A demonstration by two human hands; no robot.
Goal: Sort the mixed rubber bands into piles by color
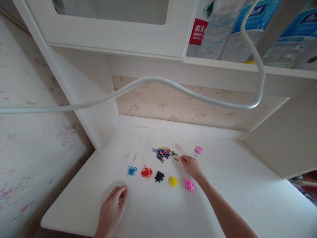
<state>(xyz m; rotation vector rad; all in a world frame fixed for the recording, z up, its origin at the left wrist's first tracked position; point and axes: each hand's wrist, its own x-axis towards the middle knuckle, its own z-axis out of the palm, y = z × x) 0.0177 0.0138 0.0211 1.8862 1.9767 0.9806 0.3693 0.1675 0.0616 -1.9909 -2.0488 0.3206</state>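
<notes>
My right hand (192,166) reaches to the right edge of a mixed pile (163,153) of small, colourful, stringy pieces that look like rubber bands. Its fingers are pinched together; whatever lies between them is too small to make out. Beside the fingertips lies one short black piece (176,159). Nearer me, single-colour piles form a row: blue (132,170), red (146,172), black (159,176), yellow (173,181) and pink (189,185). My left hand (113,206) rests on the table left of the row, fingers curled, their inside mostly hidden.
A pink item (198,150) lies behind my right hand on the white table (235,198). A pale cable (153,79) crosses the view in front of the cabinet (111,33). Large water bottles (218,33) stand on the upper right shelf.
</notes>
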